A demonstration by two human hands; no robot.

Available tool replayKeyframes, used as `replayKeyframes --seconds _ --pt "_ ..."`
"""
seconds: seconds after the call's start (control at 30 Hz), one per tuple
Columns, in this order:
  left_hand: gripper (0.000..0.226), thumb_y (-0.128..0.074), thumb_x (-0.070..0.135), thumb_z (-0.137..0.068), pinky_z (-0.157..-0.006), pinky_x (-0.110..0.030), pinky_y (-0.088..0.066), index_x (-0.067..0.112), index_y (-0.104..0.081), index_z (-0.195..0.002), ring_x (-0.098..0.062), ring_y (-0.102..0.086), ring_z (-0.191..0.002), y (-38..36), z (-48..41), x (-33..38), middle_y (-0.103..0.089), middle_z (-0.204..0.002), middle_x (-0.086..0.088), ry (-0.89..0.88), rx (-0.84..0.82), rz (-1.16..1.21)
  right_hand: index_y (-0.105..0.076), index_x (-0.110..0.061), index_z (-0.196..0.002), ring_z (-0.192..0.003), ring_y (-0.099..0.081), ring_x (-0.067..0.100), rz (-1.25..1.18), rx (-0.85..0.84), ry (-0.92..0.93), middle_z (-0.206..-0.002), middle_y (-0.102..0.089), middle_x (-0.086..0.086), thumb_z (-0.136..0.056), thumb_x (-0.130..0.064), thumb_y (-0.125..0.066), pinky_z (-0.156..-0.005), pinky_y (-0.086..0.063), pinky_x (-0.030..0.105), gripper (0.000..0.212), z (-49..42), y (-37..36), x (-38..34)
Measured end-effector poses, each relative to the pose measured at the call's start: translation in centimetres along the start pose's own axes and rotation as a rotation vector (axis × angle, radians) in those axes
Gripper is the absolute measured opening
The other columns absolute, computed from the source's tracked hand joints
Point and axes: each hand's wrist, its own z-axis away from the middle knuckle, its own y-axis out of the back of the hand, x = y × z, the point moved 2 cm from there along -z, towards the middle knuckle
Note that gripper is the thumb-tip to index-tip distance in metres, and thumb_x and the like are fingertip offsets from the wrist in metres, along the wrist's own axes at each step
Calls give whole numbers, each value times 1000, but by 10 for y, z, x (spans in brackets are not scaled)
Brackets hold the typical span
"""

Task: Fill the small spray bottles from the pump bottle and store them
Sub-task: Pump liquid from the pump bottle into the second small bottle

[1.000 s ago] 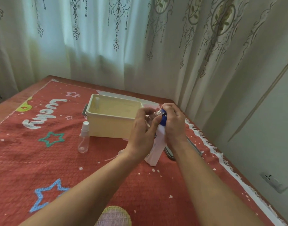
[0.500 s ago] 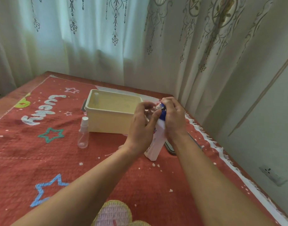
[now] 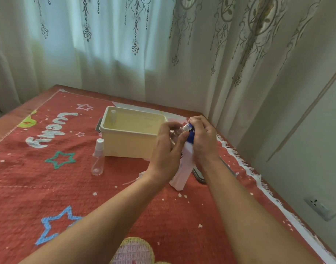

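Curtained corner; worktop under red star-print cloth point(image 3: 49, 187). Cream tub point(image 3: 129, 147) at rear centre. White pump bottle point(image 3: 184, 168) just right of it, base on cloth. Right hand point(image 3: 203, 141) curls over its blue head. Left hand point(image 3: 167, 149) pinches uncapped clear bottle point(image 3: 179, 130), neck at the nozzle. Capped spray bottle point(image 3: 97, 159) stands upright just left of tub. Another capped one point(image 3: 113, 116) is inside the tub's left end.

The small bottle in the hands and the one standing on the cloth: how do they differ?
The held bottle lies tilted in the left hand, neck at the pump bottle's blue head; the standing bottle is upright, untouched. The standing bottle wears a white spray cap; the held bottle has none. Both are small and clear.
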Motion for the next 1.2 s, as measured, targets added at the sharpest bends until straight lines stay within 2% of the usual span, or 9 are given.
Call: replayKeyframes --seconds 0.2,0.47,0.63,0.73,0.8,0.9,1.0,1.1,1.2 --pt "21 -61 27 -97 -88 -43 -54 19 -55 -116 -19 -62 -98 2 -4 3 -64 -105 -1 -2 13 4 -63 -19 -81 -83 -60 23 1 -14 -81 -84 -61 4 -98 -44 -57 -83 -52 37 31 1 -1 -2" --pt "21 -60 26 -98 -91 -40 -54 20 -54 -117 -16 -62 -102 2 -5 3 -63 -107 0 9 8 8 -64 -20 -80 -84 -60 26 6 -13 -66 -85 -61 6 -94 -53 -56 -88 -53 46 37 -1 -2 -1" --pt "20 -61 26 -98 -93 -40 -55 22 -54 -116 -14 -63 -104 0 -5 4 -63 -109 1 22 16 35 -67 -17 -95 -91 -66 25 34 -11 -17 -94 -67 3 -102 -50 -47 -91 -54 45 39 -1 0 2" --pt "22 -60 28 -97 -94 -39 -54 22 -54 -117 -13 -63 -107 1 -5 6 -63 -110 2 29 15 48 -63 -10 -108 -82 -67 8 39 -7 -4 -90 -65 -6 -104 -45 -43 -80 -57 29 40 0 0 0" --pt "22 -60 29 -97 -93 -39 -55 23 -54 -117 -13 -63 -105 0 -4 5 -64 -110 3 12 16 19 -62 -8 -100 -71 -64 3 28 -9 0 -83 -63 -8 -105 -38 -45 -70 -55 22 34 1 1 2" --pt "21 -60 25 -98 -90 -40 -54 19 -55 -118 -16 -62 -100 1 -2 4 -64 -107 -1 -30 28 -15 -60 -14 -84 -73 -56 11 15 1 30 -79 -58 -3 -102 -21 -49 -69 -49 26 22 3 1 0" --pt "21 -60 23 -99 -89 -41 -53 18 -54 -118 -19 -62 -98 0 1 3 -63 -106 -4 -30 30 -15 -58 -12 -82 -75 -52 15 20 -2 42 -78 -56 0 -100 -13 -48 -68 -47 25 20 2 1 -1" --pt "19 -59 22 -99 -90 -40 -53 19 -54 -117 -20 -63 -99 -1 1 5 -64 -108 -4 -31 29 -4 -60 -11 -84 -75 -53 15 0 5 31 -80 -57 1 -101 -17 -49 -69 -48 26 21 3 1 -2" --pt "20 -60 23 -98 -88 -39 -55 19 -55 -117 -17 -64 -97 0 -1 9 -64 -106 0 -14 38 18 -62 -9 -93 -79 -59 16 -6 -9 -10 -85 -61 2 -102 -38 -51 -75 -53 28 33 4 0 0"
